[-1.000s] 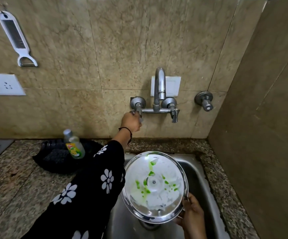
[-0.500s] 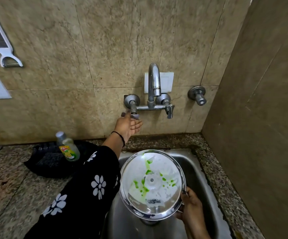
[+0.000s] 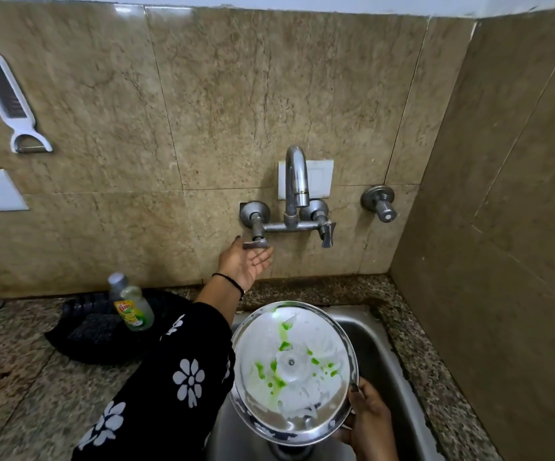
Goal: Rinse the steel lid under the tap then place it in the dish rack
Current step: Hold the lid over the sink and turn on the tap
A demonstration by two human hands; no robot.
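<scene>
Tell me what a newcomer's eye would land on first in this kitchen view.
First the steel lid, held over the sink by the right hand at its lower right rim, its face smeared with white foam and bright green soap. Next the left hand, open with its palm up, just under the tap's left lever on the back wall. A dish soap bottle stands on the counter to the left.
</scene>
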